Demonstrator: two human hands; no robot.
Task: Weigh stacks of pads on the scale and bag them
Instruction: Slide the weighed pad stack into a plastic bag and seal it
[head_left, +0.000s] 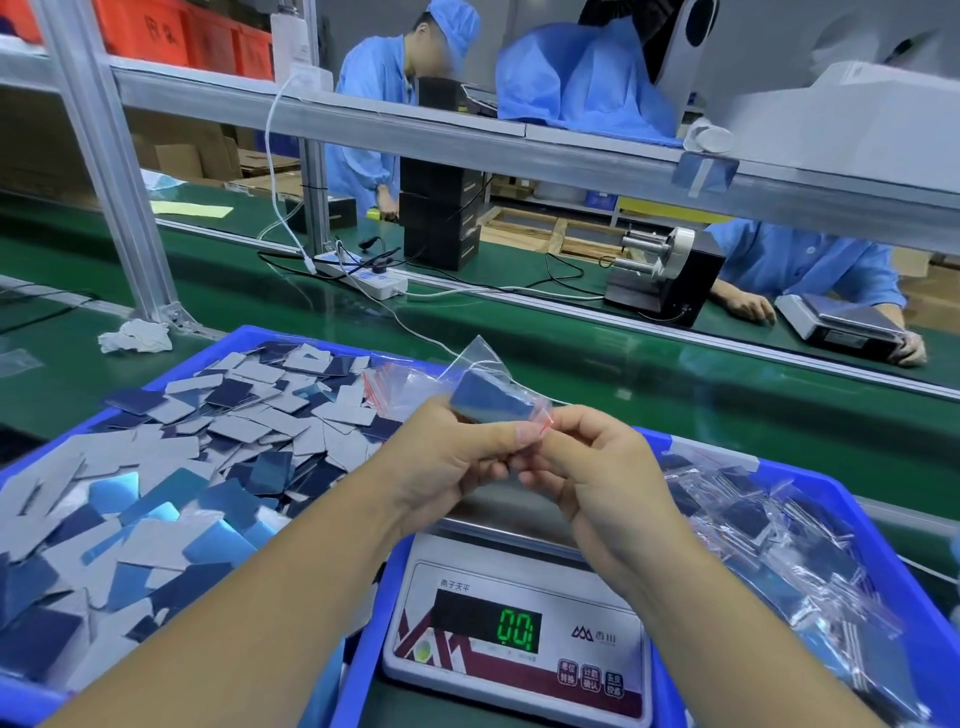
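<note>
Above the scale, both hands hold a small clear zip bag (480, 364) with a stack of blue pads (491, 402) inside it. My left hand (452, 457) grips the stack and the bag from the left. My right hand (597, 467) pinches the bag's red zip strip at its lower right corner. The digital scale (519, 629) sits below my hands and its green display reads 0.0. Nothing I can see lies on its pan, though my hands cover most of it.
A blue tray (291, 335) on the left holds several loose blue and grey pads (208, 457) and empty zip bags (395, 387). A blue tray (893, 561) on the right holds several bagged pads (769, 540). Beyond runs a green conveyor (571, 353); other workers sit across it.
</note>
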